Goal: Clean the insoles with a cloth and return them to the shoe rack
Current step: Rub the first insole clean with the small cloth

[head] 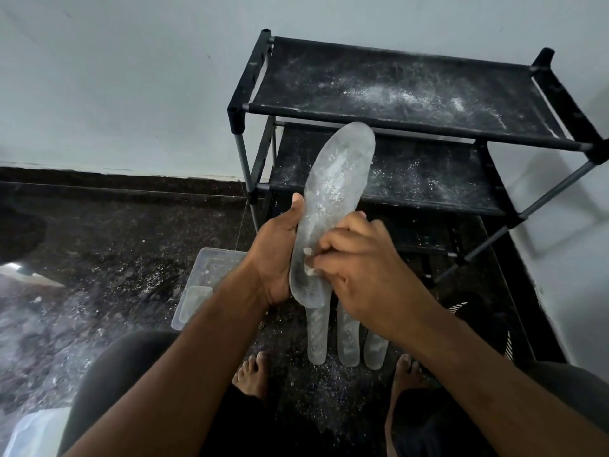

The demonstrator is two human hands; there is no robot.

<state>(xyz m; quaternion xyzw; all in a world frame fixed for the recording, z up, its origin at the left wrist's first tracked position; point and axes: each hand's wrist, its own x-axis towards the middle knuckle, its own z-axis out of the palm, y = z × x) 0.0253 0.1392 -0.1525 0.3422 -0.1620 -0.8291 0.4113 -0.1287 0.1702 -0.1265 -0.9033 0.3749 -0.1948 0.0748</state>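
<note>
Nearest are the person's two knees in dark cloth and the bare forearms reaching out over them, with bare feet point(252, 374) planted on the speckled dark floor point(108, 245) below. The left hand point(275, 255) wraps around the near left edge of a pale grey insole point(333, 206), thumb pointing up along its side, holding it upright with the toe end tipped toward the far shoe rack point(395, 103). The right hand point(359, 262) lies curled against the insole's face, fingertips pressed onto it and dusted white; whether a cloth sits under those fingers I cannot tell. White powder is smeared along the insole's middle. Three more insoles point(346, 338) lie side by side on the floor between the feet, partly hidden behind the hands. To the left of them sits a clear plastic container point(206, 285) with something pale in it. The black rack stands at the far right against the white wall point(115, 77), its two visible fabric shelves scattered with white powder, which also flecks the floor. A dark shoe with white stripes point(474, 311) rests on the floor at the right, near the rack's base. No writing or brand can be read anywhere.
</note>
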